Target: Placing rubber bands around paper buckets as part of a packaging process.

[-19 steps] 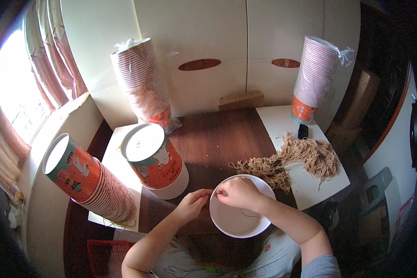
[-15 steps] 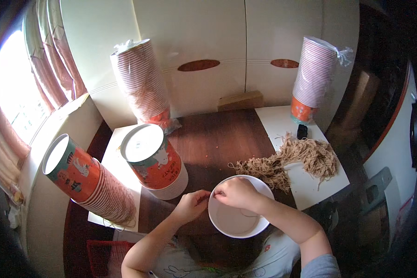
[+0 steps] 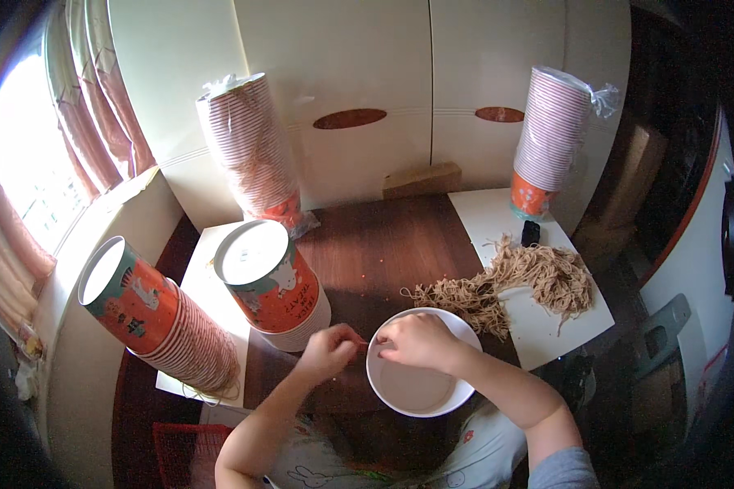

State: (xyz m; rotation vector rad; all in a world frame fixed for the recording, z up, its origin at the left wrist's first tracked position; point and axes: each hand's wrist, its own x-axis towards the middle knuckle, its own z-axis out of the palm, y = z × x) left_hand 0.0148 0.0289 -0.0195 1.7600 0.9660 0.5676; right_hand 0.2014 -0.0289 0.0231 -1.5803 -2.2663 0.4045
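Note:
A white paper bucket (image 3: pixel 416 393) stands open end up on the dark table in front of me. My right hand (image 3: pixel 420 341) reaches over its far rim, fingers bent together just inside the wall; whatever they pinch is hidden. Just left of the rim, my left hand (image 3: pixel 329 352) is closed, thumb and fingers pressed together, slightly apart from the bucket. A small reddish bit shows at its fingertips, too small to name. Beyond the bucket, a heap of tan twine pieces (image 3: pixel 538 277) spreads across the table to the right-hand white board.
Nested orange-and-green buckets stand upside down (image 3: pixel 273 285) left of my hands, with another tilted stack (image 3: pixel 159 314) beside them. Plastic-wrapped bucket stacks rise at the back left (image 3: pixel 249 151) and back right (image 3: pixel 550 134). A small black object (image 3: pixel 531 234) lies behind the twine.
My left hand has drawn a little left and up, away from the bucket's rim. The right hand's fingers have shifted slightly inside the rim. A thin strand seen earlier in the bucket no longer shows.

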